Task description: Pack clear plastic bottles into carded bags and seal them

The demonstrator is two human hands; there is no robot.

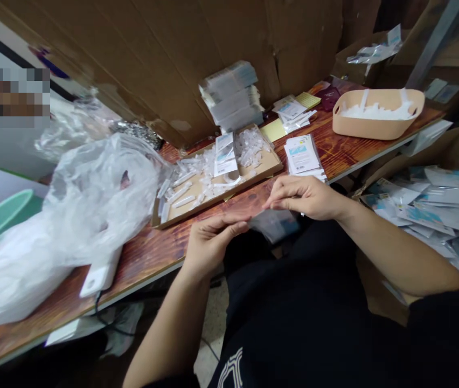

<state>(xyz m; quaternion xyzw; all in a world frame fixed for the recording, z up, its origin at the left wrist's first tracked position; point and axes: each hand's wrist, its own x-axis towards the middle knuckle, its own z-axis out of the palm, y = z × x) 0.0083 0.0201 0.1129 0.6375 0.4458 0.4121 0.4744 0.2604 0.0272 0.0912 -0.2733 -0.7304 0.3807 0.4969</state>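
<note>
Between my two hands, over my lap at the table's edge, hangs a clear plastic bag [273, 225], somewhat blurred. My left hand [215, 237] pinches its left corner between thumb and fingers. At the upper right edge my right hand [302, 195] pinches it too. Just beyond them is a shallow cardboard tray [197, 211] with small clear plastic pieces [183, 195] and a printed card [224, 153] lying on top. A stack of printed cards [303, 153] lies on the table behind my right hand.
A tan basket [370, 129] of white pieces stands at the right. Stacked clear packs [235, 94] rise at the back. A large plastic bag [108, 199] and a white device [100, 275] occupy the left. Below right, a carton holds many bagged cards [427, 199].
</note>
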